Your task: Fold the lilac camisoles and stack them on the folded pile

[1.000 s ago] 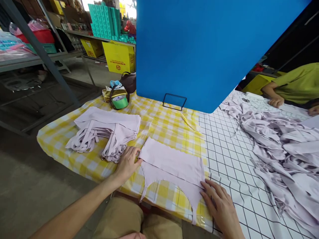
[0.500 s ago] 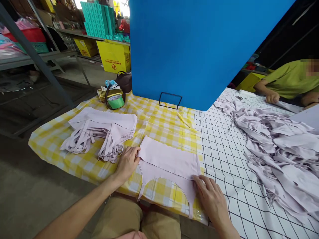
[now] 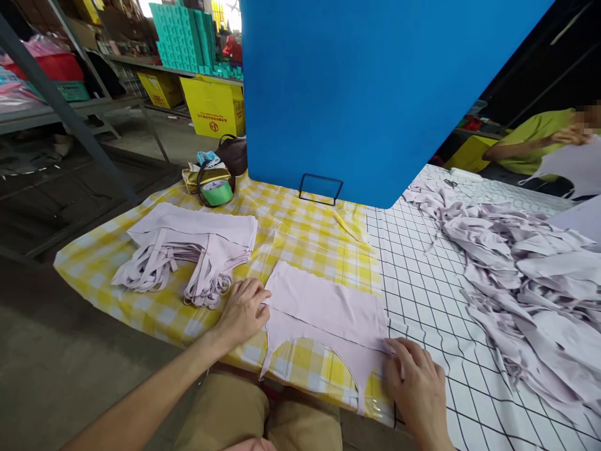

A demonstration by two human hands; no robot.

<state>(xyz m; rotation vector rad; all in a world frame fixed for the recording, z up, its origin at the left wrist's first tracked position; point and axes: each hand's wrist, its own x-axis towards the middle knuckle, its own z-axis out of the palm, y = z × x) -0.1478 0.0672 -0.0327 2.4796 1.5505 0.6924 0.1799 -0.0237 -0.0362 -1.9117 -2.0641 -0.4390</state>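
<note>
Just pinching one lilac top at both ends with half-curled left hand and right hand, laid longways left-to-right, two straps pointing lapward.

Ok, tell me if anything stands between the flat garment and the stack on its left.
The left hand does, partly: it sits at the left edge of the flat garment, near the looped straps of the stack. Farther back, only the checked tablecloth shows between them.
</note>
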